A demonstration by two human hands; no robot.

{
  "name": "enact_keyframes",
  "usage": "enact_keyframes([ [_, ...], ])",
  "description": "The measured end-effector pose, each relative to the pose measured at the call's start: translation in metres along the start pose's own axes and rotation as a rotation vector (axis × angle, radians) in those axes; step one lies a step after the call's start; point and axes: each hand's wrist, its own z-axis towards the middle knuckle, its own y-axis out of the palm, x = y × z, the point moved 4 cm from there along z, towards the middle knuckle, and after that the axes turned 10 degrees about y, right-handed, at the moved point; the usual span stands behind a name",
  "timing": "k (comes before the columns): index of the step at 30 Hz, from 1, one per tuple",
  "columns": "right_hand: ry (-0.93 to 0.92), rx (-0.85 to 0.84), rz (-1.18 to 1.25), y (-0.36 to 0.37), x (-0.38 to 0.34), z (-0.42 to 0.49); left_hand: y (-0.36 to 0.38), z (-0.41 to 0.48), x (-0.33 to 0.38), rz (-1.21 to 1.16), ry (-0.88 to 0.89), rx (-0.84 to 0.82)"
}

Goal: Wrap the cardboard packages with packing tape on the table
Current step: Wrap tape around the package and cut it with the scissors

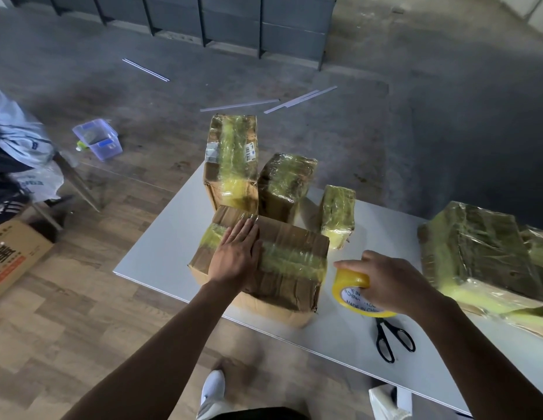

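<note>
The white table (161,253) lay under the cardboard package (294,277), which had one yellowish tape band across its top. On that package the left hand (237,256) pressed flat, fingers straight. Just right of the package, the right hand (391,283) gripped the yellow tape roll (352,286), fingers curled over it. Right of the package and nearer, black scissors (391,338) lay.

I read "MADE IN CHINA" repeated round the white core of the yellow tape roll (350,282), big Chinese characters, cut off, on the floor carton (14,256) at left, while barcode stickers (251,153) on the tall package (231,180) are illegible.
</note>
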Motion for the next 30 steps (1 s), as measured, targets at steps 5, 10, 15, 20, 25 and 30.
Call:
enact_keyframes([
  [5,0.016,-0.033,0.030,0.017,0.003,0.006,0.003,0.004,0.001,0.102,0.000,-0.094],
  [10,-0.005,-0.027,0.024,0.030,0.003,0.011,-0.007,0.004,0.031,0.269,0.105,-0.097],
  [15,0.008,-0.009,0.024,0.032,0.002,0.014,-0.009,0.001,0.041,0.270,0.233,-0.164],
  [20,0.005,-0.018,0.076,0.032,0.002,0.012,0.014,-0.027,0.067,0.350,0.145,-0.327],
  [25,0.008,-0.016,0.110,0.034,0.002,0.010,0.012,-0.029,0.081,0.440,0.090,-0.408],
  [30,0.021,-0.018,0.121,0.034,0.001,0.008,0.011,-0.027,0.091,0.409,0.295,-0.214],
])
